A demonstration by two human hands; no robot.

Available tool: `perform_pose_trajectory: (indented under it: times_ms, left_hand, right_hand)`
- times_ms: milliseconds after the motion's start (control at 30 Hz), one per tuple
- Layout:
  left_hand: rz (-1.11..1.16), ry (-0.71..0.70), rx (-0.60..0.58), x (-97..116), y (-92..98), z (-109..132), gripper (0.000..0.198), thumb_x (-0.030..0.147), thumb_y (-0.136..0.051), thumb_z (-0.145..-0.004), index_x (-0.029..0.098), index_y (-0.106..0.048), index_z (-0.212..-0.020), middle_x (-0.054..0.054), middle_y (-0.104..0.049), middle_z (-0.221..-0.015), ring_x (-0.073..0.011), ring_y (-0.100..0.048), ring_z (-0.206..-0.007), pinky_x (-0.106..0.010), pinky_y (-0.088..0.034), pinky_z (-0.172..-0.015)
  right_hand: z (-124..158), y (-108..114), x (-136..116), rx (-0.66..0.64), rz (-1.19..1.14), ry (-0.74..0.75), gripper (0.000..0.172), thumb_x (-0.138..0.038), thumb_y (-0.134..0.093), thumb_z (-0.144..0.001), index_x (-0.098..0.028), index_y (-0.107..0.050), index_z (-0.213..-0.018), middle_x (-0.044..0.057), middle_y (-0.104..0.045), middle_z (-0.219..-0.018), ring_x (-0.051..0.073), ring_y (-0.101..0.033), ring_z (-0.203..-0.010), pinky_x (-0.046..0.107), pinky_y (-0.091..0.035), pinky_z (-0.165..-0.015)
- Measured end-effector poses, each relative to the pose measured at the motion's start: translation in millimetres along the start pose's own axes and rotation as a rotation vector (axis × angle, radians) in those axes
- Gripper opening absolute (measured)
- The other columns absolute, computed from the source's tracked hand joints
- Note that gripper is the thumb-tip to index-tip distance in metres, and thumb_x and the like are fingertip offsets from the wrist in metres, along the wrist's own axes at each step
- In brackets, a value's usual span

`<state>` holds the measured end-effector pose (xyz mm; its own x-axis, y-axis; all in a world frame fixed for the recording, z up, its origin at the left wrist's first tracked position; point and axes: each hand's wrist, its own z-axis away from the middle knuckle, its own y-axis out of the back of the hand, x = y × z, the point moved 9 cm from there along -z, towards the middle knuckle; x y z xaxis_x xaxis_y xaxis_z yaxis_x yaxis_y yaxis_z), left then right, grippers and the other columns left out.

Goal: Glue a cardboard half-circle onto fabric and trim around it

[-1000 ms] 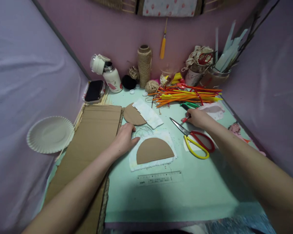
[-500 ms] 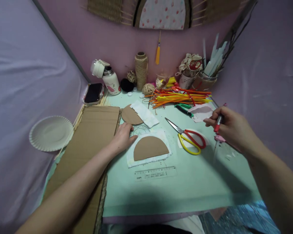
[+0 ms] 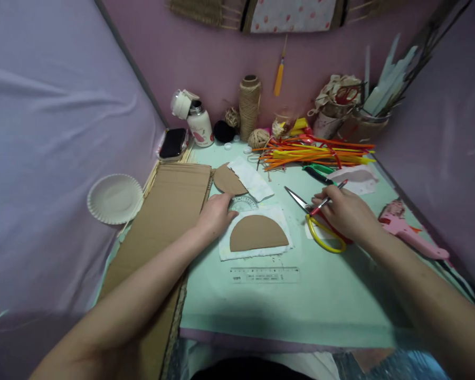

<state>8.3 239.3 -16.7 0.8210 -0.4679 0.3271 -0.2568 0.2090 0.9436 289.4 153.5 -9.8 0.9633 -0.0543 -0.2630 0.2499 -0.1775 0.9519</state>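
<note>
- Half-disc (image 3: 259, 233): brown card, matte, arc far, straight edge near; mid-table, flat on pale cloth (image 3: 226, 253), likely centred to leave a margin all round.
- Left hand (image 3: 216, 215): fingers loosely parted at protractor (image 3: 243, 203) and cloth edge, perhaps steadying them.
- Right hand (image 3: 342, 208): fingers closed round slim pen (image 3: 329, 197), slanted as for writing, above scissors (image 3: 325, 240) (steel blades, looped handles).
- Ruler (image 3: 265, 275): clear, rigid plastic; near side, probably kept within reach.
</note>
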Motion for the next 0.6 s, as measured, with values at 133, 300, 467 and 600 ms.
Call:
perform_pose_trajectory:
  times_ms: [133,300,467,600]
  left_hand:
    - [-0.043,0.0,-0.043,7,0.8,-5,0.034,0.022,-0.066,-0.082,0.016,-0.059,-0.115,-0.014,-0.069,-0.114,-0.0309,-0.062,-0.112,-0.04,-0.048,-0.093]
    - [-0.049,0.046,-0.14,3,-4.7,-18,0.042,0.021,-0.069,-0.074,0.015,-0.056,-0.113,-0.014,-0.067,-0.113,-0.03,-0.063,-0.107,-0.037,-0.05,-0.086]
    - [-0.092,0.005,-0.158,7,-3.4,-20,0.037,0.021,-0.069,-0.073,0.015,-0.058,-0.108,-0.014,-0.066,-0.109,-0.03,-0.062,-0.104,-0.037,-0.05,-0.084]
    - [-0.088,-0.085,-0.132,17,-1.5,-21,0.036,0.025,-0.072,-0.076,0.015,-0.06,-0.108,-0.014,-0.066,-0.112,-0.0304,-0.061,-0.108,-0.038,-0.049,-0.089]
  right_hand:
    - [2,4,-29,0.076,-0.163,0.061,0.014,-0.031,-0.052,-0.093,-0.022,-0.057,-0.101,0.014,-0.071,-0.117,0.032,-0.066,-0.103,0.043,-0.051,-0.083]
    - [3,-9,-64,0.03,-0.314,0.16,0.017,-0.027,-0.051,-0.094,-0.023,-0.059,-0.108,0.012,-0.07,-0.114,0.029,-0.066,-0.105,0.042,-0.053,-0.084]
    - [11,-11,-65,0.055,-0.352,0.202,0.021,-0.026,-0.052,-0.093,-0.023,-0.06,-0.113,0.012,-0.071,-0.108,0.03,-0.066,-0.102,0.043,-0.053,-0.082]
    - [17,-13,-67,0.061,-0.372,0.217,0.022,-0.025,-0.052,-0.094,-0.022,-0.06,-0.115,0.011,-0.072,-0.102,0.029,-0.067,-0.097,0.042,-0.053,-0.079]
